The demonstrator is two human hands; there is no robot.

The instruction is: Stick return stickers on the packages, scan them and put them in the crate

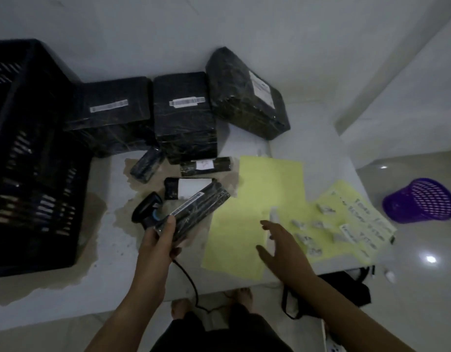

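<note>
Left hand: my left hand (160, 238) holds one end of a black package (197, 212), fingers (171, 224) clamped round it, lifted over the near middle of the tabletop (320, 148).
Right hand: my right hand (279, 241) hovers over the yellow sheet (257, 194), fingers apart and holding nothing, pointing towards the stickers (326, 209).
Done: the held package shows a long barcode strip; I cannot tell whether that is a return sticker.
Crate: the crate (28, 148) stands at the left; it is too dark inside to tell what it holds.
Left to do: three big packages (112, 107) at the far side and three small packages (206, 167) in the middle lie on the tabletop. I judge most of the job is ahead: sticker, scan, crate for each.
Scanner: the scanner (145, 208) lies just left of the held package, its cable (188, 278) trailing off the near edge.
Edges: the stickers sit near the right edge, and the sheet under them reaches it; a careless sweep could push them off towards the basket (420, 201) on the floor.
Room: the way to the stickers is open across the sheet. The way to the crate passes over the scanner, so I would lift high. The cable hangs by my left forearm and could snag.
</note>
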